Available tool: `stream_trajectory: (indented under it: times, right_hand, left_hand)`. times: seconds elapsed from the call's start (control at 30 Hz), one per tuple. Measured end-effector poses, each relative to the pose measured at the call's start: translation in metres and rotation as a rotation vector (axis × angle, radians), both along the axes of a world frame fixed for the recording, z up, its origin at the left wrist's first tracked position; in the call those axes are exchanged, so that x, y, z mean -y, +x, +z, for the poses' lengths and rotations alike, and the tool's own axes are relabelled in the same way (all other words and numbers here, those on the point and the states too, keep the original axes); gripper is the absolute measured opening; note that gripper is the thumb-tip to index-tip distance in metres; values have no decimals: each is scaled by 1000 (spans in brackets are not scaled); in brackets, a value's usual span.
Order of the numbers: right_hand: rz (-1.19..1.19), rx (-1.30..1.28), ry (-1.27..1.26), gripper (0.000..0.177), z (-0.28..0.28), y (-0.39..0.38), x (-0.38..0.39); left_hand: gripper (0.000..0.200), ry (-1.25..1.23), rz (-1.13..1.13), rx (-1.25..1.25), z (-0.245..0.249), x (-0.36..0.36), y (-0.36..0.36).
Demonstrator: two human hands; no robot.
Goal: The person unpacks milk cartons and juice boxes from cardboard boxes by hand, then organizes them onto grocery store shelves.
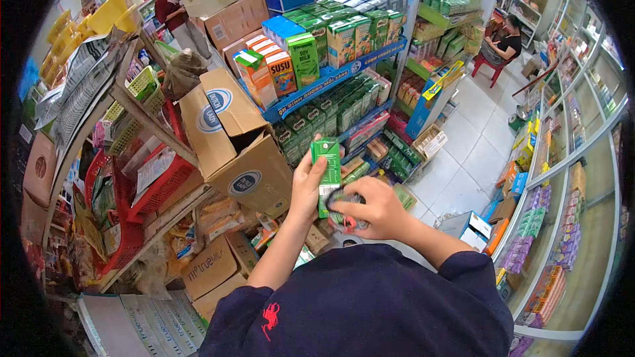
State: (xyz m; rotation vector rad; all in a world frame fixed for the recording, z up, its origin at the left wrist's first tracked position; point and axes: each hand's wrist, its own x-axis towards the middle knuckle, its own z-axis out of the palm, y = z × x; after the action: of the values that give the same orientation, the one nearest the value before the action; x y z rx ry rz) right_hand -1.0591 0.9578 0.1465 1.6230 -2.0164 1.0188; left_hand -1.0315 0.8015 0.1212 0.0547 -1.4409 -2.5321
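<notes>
My left hand (308, 182) is closed around a slim green drink carton (325, 152), held upright in front of my chest with the thumb along its face. Close against the carton's lower end, my right hand (378, 210) has its fingers curled over a dark rounded thing (338, 197) with red and pale patches. What kind of thing that is, I cannot tell. Behind both hands stands a blue-edged shelf (350, 74) packed with drink cartons, among them an orange SUSU carton (281, 74) and a green soy milk carton (304, 59).
An opened Dutch Lady cardboard box (248, 175) stands left of my hands, beside red baskets (155, 185) on a rack. Glass cabinets (562, 205) line the right side of a tiled aisle (456, 158). One person (508, 43) sits on a red stool; another (173, 13) stands at the back left.
</notes>
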Motion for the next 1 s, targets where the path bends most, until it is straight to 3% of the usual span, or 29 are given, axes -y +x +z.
stream_trajectory:
  times: [0.1, 0.17, 0.23, 0.3, 0.37, 0.4, 0.53, 0.6, 0.67, 0.77, 0.83, 0.9, 1.0]
  right_hand:
    - [174, 73, 98, 38, 1, -11, -13]
    - [45, 150, -141, 39, 5, -25, -21]
    - [-47, 285, -282, 41, 22, -31, -25]
    - [-34, 257, -238, 39, 39, -32, -21]
    - [139, 246, -105, 38, 45, -34, -12]
    - [164, 334, -84, 36, 45, -39, -12]
    - [90, 308, -44, 34, 54, -43, -12]
    - [284, 230, 36, 35, 58, -40, -14]
    - [261, 273, 29, 35, 56, -48, -13]
    - [184, 331, 15, 33, 59, -54, -13]
    - [320, 281, 80, 31, 62, -49, -16]
    - [303, 311, 116, 30, 58, -50, -16]
    - [85, 456, 82, 27, 26, -78, -18]
  left_hand:
    - [65, -33, 41, -37, 4, 5, 1]
    - [68, -73, 59, -70, -1, 9, 3]
    - [70, -445, 97, -206, -6, 11, 4]
    - [69, -456, 78, -146, 2, 8, 10]
    - [68, -690, 34, -220, 3, 9, 10]
    - [68, -680, 49, -229, 5, 9, 12]
    - [68, -772, 9, -260, 9, 16, 19]
    - [68, -836, 26, -285, 15, 16, 20]
    - [68, -985, 50, -365, 18, 18, 21]
    - [67, -997, 89, -326, 21, 13, 24]
    - [67, -937, 63, -261, 21, 10, 15]
    - [67, -874, 30, -183, 18, 9, 13]
    - [67, -851, 7, -120, 14, 8, 15]
